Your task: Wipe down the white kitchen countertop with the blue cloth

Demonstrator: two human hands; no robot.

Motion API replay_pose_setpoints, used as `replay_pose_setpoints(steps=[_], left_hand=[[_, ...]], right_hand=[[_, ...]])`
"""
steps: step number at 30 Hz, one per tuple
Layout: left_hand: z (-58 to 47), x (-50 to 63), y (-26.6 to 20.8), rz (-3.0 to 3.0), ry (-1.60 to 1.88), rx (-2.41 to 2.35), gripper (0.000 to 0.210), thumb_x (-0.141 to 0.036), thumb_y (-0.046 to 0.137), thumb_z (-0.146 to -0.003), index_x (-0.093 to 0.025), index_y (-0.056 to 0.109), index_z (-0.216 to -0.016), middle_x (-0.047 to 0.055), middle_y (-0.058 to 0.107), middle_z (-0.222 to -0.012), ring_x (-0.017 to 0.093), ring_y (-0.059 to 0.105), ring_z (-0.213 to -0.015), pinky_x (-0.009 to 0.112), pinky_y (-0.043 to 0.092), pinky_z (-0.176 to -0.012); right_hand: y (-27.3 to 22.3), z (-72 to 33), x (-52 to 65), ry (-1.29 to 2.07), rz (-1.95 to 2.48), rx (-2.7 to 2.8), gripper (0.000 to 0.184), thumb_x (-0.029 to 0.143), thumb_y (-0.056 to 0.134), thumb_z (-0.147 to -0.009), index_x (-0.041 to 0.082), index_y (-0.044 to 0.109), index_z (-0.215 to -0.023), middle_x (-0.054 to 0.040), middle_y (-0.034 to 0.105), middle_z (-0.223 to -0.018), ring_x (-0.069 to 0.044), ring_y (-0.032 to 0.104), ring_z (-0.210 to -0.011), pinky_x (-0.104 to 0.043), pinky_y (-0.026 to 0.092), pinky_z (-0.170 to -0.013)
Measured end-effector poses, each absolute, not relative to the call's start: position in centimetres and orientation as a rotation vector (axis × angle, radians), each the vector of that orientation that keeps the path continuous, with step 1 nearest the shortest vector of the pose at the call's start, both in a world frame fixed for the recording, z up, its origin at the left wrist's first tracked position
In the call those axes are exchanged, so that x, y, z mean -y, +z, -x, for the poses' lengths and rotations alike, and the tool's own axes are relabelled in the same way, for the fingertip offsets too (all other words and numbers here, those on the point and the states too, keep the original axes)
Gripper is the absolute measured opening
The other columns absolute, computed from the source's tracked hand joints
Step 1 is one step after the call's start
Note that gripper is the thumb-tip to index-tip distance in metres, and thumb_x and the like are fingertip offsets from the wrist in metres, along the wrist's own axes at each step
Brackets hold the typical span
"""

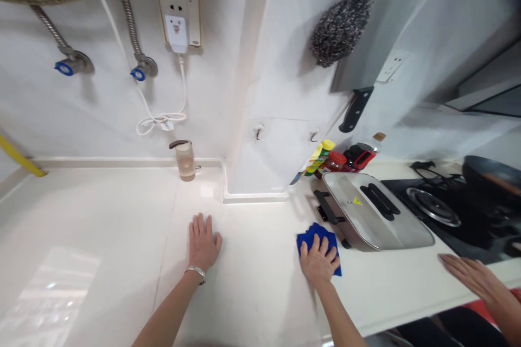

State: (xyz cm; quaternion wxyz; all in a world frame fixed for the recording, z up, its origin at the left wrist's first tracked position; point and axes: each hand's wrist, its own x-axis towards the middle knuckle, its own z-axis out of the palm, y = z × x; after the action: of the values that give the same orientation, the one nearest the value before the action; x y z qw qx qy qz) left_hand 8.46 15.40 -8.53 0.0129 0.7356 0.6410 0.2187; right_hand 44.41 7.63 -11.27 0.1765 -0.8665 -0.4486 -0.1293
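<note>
My left hand (204, 243), with a silver watch or bracelet (197, 271) at its wrist, lies flat on the white countertop (252, 260), fingers stretched out and holding nothing. To the right, my right hand (318, 261) presses a folded blue cloth (312, 232) against the counter, its bent fingers gripping it from above. The cloth is just left of an electric pan with a glass lid (378, 217). Beyond my left hand, a glass cup (186, 161) stands by the wall with a dark curved object on its rim.
Another person's hand (472, 279) rests on the counter edge at the right. Behind the pan stand seasoning jars (336, 161); a stove with a wok (490, 184) is beyond. A cleaver (358, 108) and steel-wool brush (342, 27) hang on the wall. A plugged cord (177, 35) hangs left.
</note>
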Motion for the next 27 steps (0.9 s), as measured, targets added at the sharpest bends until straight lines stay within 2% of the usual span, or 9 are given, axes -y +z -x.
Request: replay_pose_setpoints(steps=[5,8,11,14,18,20,23,25,27], left_hand=[[-8.3,-15.2,-8.9,-2.272,0.726,-2.001,0.061,-0.034,0.044,-0.091,-0.007,0.044,-0.145,0.024,0.034,-0.159,0.040,0.023,-0.150,0.062,0.025,-0.121],[-8.1,-15.2,-9.3,-2.259,0.802,-2.007,0.058,-0.038,0.042,-0.094,-0.010,0.046,-0.145,0.023,0.037,-0.157,0.039,0.025,-0.150,0.062,0.029,-0.120],[-7.8,-15.4,-9.7,-2.222,0.905,-2.008,0.058,-0.041,0.039,-0.096,-0.013,0.043,-0.147,0.021,0.042,-0.155,0.036,0.029,-0.149,0.060,0.032,-0.119],[-7.4,-15.3,-10.1,-2.189,0.975,-1.980,0.057,-0.041,0.036,-0.097,-0.013,0.042,-0.147,0.019,0.047,-0.152,0.032,0.033,-0.147,0.057,0.034,-0.119],[-6.8,-15.0,-10.4,-2.157,1.040,-1.893,0.053,-0.038,0.034,-0.098,-0.014,0.045,-0.145,0.015,0.052,-0.149,0.029,0.038,-0.146,0.054,0.035,-0.120],[-6.5,-14.8,-10.4,-2.129,1.074,-1.861,0.051,-0.036,0.033,-0.099,-0.015,0.047,-0.143,0.013,0.055,-0.147,0.027,0.040,-0.144,0.054,0.036,-0.120],[-6.1,-14.6,-10.1,-2.096,1.114,-1.862,0.049,-0.033,0.029,-0.099,-0.017,0.051,-0.140,0.011,0.060,-0.142,0.025,0.045,-0.141,0.053,0.040,-0.118],[-6.0,-14.3,-9.7,-2.078,1.143,-1.879,0.048,-0.031,0.028,-0.099,-0.019,0.052,-0.139,0.010,0.062,-0.140,0.025,0.047,-0.140,0.054,0.043,-0.116],[-6.5,-13.6,-9.1,-2.109,1.160,-1.835,0.047,-0.029,0.030,-0.098,-0.020,0.052,-0.139,0.010,0.061,-0.140,0.025,0.046,-0.141,0.054,0.043,-0.117]], right_hand=[[-10.8,-39.1,-12.9,-0.203,2.382,1.351,0.074,0.050,0.020,-0.093,0.004,0.041,-0.146,-0.0298,0.035,-0.152,-0.049,0.021,-0.142,-0.076,0.022,-0.104],[-10.8,-34.7,-15.2,-0.152,2.280,1.492,0.074,0.051,0.018,-0.093,0.005,0.043,-0.146,-0.0289,0.036,-0.152,-0.048,0.022,-0.143,-0.077,0.020,-0.104],[-11.0,-30.1,-15.8,-0.099,2.146,1.646,0.071,0.052,0.023,-0.093,0.011,0.042,-0.148,-0.0241,0.038,-0.154,-0.046,0.022,-0.145,-0.077,0.019,-0.106],[-11.0,-26.2,-14.1,-0.028,1.944,1.870,0.067,0.049,0.033,-0.094,0.015,0.037,-0.152,-0.0195,0.031,-0.159,-0.046,0.018,-0.148,-0.077,0.019,-0.109],[-10.0,-23.9,-9.8,0.065,1.621,2.160,0.066,0.049,0.045,-0.094,0.026,0.031,-0.154,-0.0089,0.024,-0.162,-0.042,0.019,-0.149,-0.070,0.027,-0.115],[-9.3,-24.5,-7.8,0.164,1.432,2.236,0.063,0.049,0.048,-0.094,0.030,0.035,-0.152,-0.0056,0.030,-0.160,-0.038,0.023,-0.148,-0.067,0.032,-0.115],[-9.0,-27.7,-4.9,0.377,1.296,2.126,0.048,0.049,0.043,-0.096,0.031,0.055,-0.139,-0.0050,0.053,-0.146,-0.031,0.045,-0.138,-0.058,0.044,-0.111],[-9.6,-31.0,-2.9,0.463,1.391,1.885,0.045,0.047,0.036,-0.098,0.028,0.066,-0.128,-0.0070,0.066,-0.130,-0.027,0.061,-0.122,-0.046,0.054,-0.102],[-10.8,-34.3,-0.6,0.387,1.523,1.637,0.049,0.050,0.036,-0.096,0.028,0.069,-0.124,-0.0086,0.072,-0.118,-0.027,0.068,-0.109,-0.040,0.062,-0.089]])
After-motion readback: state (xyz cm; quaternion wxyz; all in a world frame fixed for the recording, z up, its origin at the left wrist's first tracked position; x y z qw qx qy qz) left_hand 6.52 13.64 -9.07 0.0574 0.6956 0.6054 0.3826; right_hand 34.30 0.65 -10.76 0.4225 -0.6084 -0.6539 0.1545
